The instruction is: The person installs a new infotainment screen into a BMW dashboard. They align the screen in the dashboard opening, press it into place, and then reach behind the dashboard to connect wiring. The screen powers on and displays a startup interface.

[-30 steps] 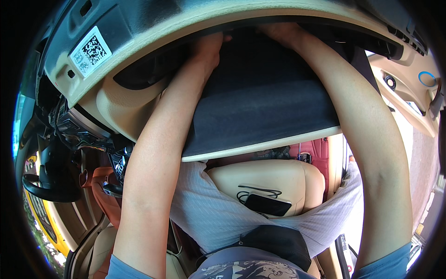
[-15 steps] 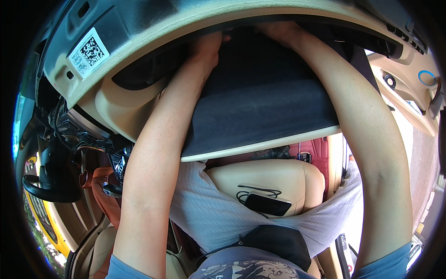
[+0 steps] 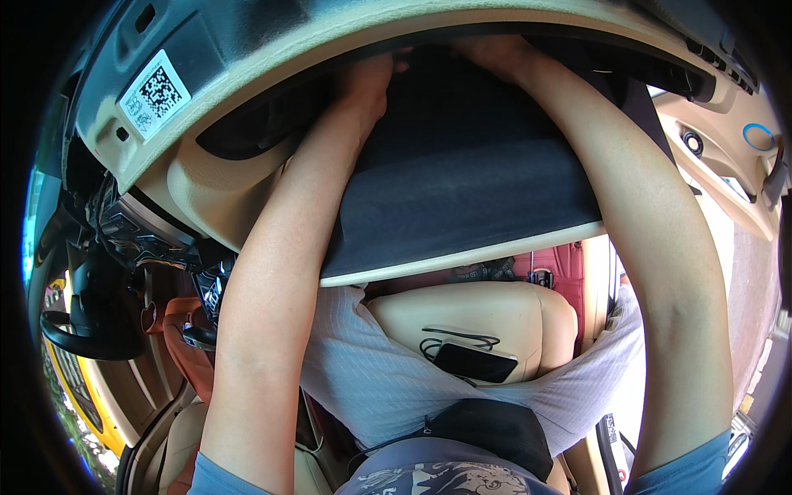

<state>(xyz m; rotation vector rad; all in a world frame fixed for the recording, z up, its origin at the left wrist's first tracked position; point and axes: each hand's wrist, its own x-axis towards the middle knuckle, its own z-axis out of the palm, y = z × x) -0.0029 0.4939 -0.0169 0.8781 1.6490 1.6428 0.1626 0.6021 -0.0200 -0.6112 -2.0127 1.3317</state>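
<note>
Both arms stretch forward under the beige dashboard edge [image 3: 272, 78], over a lowered glove box lid with a dark lining [image 3: 462, 190] and a pale rim. My left hand [image 3: 367, 78] reaches into the dark recess at the lid's far left. Only its back and a bit of fingertip show. My right hand [image 3: 492, 56] lies farther right at the same depth, just under the dashboard edge, with its fingers in shadow. Whatever either hand touches or holds is hidden by the recess.
On the beige seat [image 3: 462, 309] between my legs lie a dark phone [image 3: 476, 363] and a black cable [image 3: 462, 334]. A black pouch [image 3: 478, 429] sits at my waist. The steering wheel [image 3: 91, 330] is at far left, an open door [image 3: 718, 153] at right.
</note>
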